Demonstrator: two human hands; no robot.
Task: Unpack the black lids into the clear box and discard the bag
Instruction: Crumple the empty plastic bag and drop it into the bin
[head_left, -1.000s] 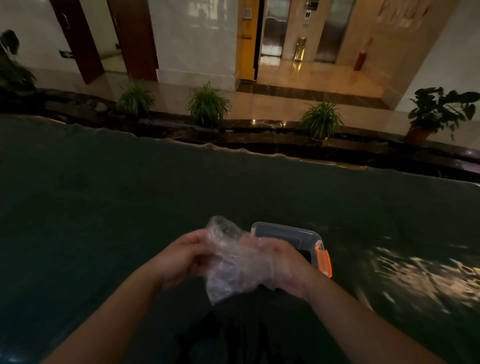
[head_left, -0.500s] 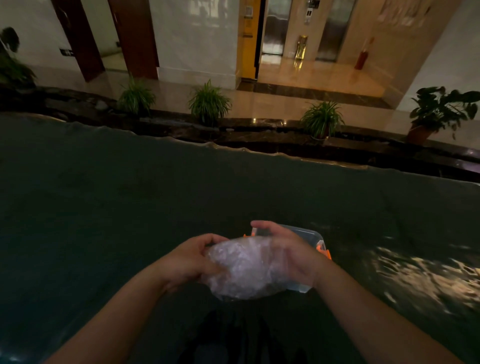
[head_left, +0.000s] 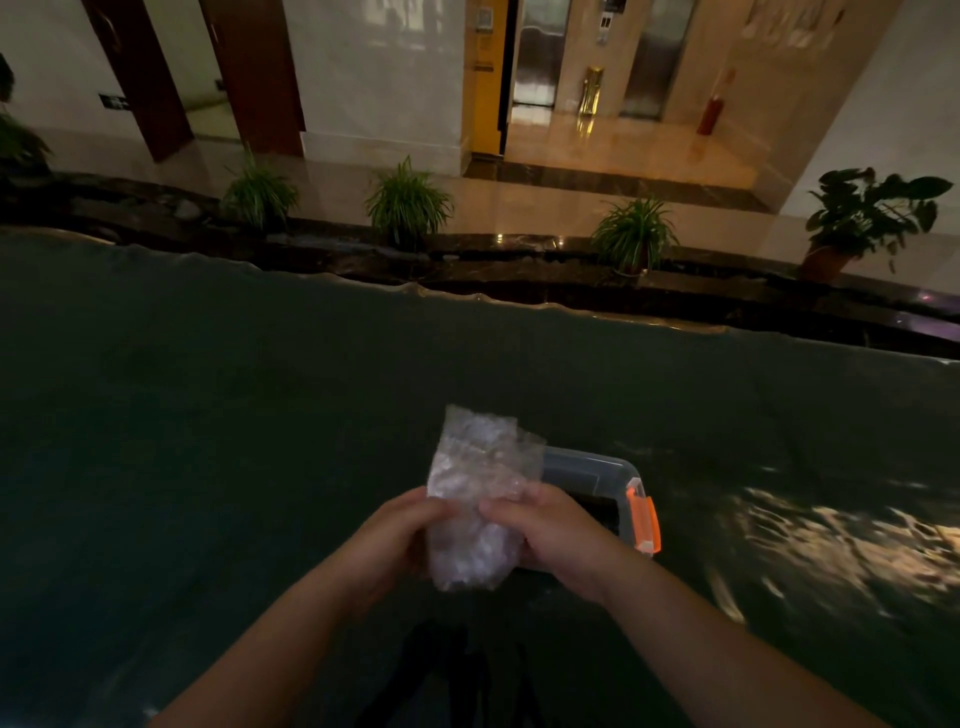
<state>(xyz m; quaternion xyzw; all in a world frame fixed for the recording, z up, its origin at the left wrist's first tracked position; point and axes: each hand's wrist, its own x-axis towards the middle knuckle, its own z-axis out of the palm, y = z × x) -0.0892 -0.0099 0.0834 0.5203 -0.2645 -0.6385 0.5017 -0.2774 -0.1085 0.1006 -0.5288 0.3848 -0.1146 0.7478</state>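
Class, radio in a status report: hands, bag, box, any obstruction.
Left hand and right hand both gripping the bag, held upright. Box open behind it, lids not discernible. Nothing in the way.

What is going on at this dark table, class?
A person holds a crumpled clear plastic bag upright with both hands, left hand and right hand gripping its sides. Just behind it a clear box with an orange latch sits on the dark table. Whether the bag still contains lids cannot be told.
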